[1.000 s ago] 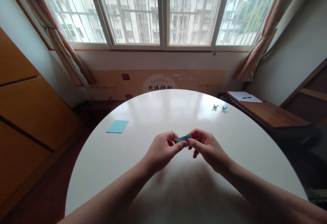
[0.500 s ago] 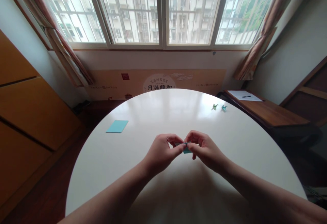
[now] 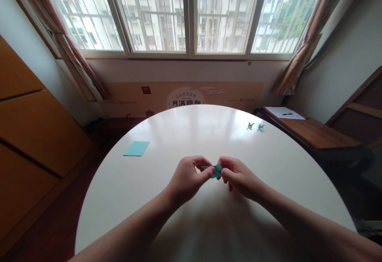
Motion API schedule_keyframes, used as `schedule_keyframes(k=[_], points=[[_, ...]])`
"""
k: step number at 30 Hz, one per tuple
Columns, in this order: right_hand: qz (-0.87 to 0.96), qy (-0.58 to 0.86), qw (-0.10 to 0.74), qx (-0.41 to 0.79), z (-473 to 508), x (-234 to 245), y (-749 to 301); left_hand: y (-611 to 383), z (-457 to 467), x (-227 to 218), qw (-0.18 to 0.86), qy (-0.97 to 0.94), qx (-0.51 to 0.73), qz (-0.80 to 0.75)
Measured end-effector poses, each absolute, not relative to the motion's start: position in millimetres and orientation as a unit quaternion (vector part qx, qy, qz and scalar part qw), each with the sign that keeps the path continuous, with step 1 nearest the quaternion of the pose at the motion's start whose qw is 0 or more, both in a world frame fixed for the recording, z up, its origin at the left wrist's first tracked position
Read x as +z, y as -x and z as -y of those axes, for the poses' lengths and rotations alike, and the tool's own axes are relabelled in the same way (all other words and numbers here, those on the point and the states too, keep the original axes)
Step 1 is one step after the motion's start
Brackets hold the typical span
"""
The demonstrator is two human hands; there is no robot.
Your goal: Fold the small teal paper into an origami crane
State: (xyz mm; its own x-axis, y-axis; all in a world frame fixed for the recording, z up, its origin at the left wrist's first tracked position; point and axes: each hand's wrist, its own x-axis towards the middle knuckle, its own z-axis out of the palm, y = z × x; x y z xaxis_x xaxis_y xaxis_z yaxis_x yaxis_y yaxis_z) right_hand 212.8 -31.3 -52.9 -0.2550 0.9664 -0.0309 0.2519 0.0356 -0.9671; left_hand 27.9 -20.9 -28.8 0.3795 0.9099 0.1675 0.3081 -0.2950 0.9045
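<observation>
Window (image 3: pixel 188 23): beyond the hands (image 3: pixel 188 176)
Printed panel (image 3: pixel 158 90): also beyond them
White sheet (image 3: pixel 276 112), pen (image 3: pixel 288 114): on wooden side desk (image 3: pixel 326 134), right of them
Cabinet (image 3: pixel 36 130): far left of them

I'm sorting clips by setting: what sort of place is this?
Probably a room in a home, though I can't be sure: gathered curtains flank a barred window facing buildings, and a round white table stands before it.
</observation>
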Motion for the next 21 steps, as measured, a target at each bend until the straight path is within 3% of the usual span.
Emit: schedule_keyframes(k=[9, 17, 21], points=[[0.622, 0.408, 0.444, 0.500, 28, -56, -222, -21, 7, -33, 0.494, -0.627, 0.430, -0.420], [0.651, 0.370, 0.553, 0.365, 31, -57, -217, -24, 10, -34, 0.518, -0.628, 0.434, -0.386], [0.668, 0.364, 0.589, 0.273, 31, -54, -220, -23, 11, -30, 0.617, -0.498, 0.411, -0.450]])
